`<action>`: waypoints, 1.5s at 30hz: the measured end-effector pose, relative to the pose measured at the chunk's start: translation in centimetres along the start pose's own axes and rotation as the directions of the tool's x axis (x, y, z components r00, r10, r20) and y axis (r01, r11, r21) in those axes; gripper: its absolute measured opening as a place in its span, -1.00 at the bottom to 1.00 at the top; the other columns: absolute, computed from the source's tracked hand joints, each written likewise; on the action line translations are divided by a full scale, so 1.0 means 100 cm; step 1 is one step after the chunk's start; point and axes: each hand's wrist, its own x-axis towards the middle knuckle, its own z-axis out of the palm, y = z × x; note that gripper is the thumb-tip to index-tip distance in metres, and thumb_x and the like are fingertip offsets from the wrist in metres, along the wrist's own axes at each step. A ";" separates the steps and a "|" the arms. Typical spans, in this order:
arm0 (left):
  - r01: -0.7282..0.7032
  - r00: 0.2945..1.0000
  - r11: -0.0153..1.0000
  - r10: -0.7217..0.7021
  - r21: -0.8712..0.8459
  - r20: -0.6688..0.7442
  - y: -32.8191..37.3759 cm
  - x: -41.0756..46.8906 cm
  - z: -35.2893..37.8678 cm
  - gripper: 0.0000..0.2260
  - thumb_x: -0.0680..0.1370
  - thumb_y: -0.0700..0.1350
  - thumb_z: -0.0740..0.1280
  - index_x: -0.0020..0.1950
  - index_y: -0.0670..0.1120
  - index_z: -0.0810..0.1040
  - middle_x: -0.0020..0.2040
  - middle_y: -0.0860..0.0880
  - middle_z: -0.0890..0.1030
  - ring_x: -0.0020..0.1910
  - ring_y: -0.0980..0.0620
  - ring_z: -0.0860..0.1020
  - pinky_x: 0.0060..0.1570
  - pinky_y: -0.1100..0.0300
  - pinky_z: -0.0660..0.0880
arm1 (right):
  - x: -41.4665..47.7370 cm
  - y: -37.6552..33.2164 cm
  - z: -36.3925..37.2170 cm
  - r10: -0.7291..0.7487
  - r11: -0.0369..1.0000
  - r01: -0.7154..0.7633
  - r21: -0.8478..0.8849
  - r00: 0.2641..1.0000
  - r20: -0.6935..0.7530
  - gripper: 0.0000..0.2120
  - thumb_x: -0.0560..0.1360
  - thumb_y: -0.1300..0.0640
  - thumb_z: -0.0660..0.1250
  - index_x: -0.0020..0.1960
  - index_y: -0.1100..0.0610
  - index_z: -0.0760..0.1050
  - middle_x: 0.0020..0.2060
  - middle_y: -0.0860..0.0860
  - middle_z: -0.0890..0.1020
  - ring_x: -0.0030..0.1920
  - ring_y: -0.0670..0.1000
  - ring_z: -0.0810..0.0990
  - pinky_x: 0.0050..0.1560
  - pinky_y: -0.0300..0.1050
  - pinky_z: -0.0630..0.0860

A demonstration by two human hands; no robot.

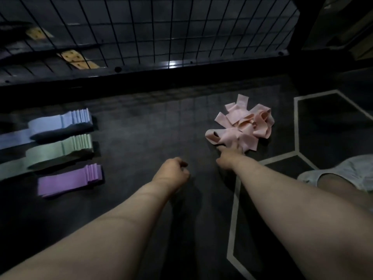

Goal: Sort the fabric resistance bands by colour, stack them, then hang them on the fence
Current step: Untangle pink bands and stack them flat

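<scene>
Three neat stacks of fabric bands lie on the dark floor at the left: a light blue stack, a green stack and a purple stack. A loose heap of pink bands lies at the centre right. My right hand reaches into the heap's near edge, its fingers hidden under the pink fabric. My left hand hovers over the floor between the stacks and the heap, fingers curled and holding nothing. A black wire fence stands across the back.
The dark floor mat carries pale hexagon lines at the right. My knee in light shorts shows at the right edge. Yellow perforated pieces lie behind the fence at the left.
</scene>
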 end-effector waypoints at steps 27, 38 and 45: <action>-0.444 0.890 0.895 0.434 -0.048 -0.141 0.063 -0.149 -0.111 -0.20 0.42 -0.09 0.50 0.57 0.13 0.18 0.53 0.00 0.29 0.47 0.04 0.29 0.46 0.12 0.28 | -0.241 -0.019 -0.090 -0.143 0.002 0.476 0.880 0.871 -0.471 -0.81 0.34 0.31 0.25 -0.40 0.10 0.36 -0.44 0.03 0.38 -0.39 0.01 0.40 -0.43 -0.18 0.29; -0.473 0.879 0.881 0.472 -0.003 -0.070 0.060 -0.291 -0.204 -0.89 0.51 -0.08 0.47 -0.04 -0.09 0.63 -0.11 -0.05 0.70 -0.10 -0.05 0.67 -0.06 0.03 0.62 | -0.368 -0.027 -0.103 -0.644 -0.183 0.429 0.885 0.628 -0.437 -0.79 0.41 0.26 0.40 0.04 0.14 0.56 -0.11 0.12 0.62 -0.19 0.06 0.59 -0.23 -0.04 0.47; -0.450 0.886 0.870 0.409 -0.199 -0.219 0.037 -0.315 -0.199 -0.92 0.54 -0.11 0.42 -0.03 -0.11 0.63 -0.11 -0.15 0.68 -0.20 -0.04 0.63 -0.12 0.02 0.59 | -0.387 -0.016 -0.078 -0.548 -0.029 0.497 0.867 0.718 -0.430 -0.73 0.51 0.29 0.33 0.21 0.22 0.53 -0.19 0.13 0.65 -0.32 0.04 0.59 -0.50 -0.21 0.34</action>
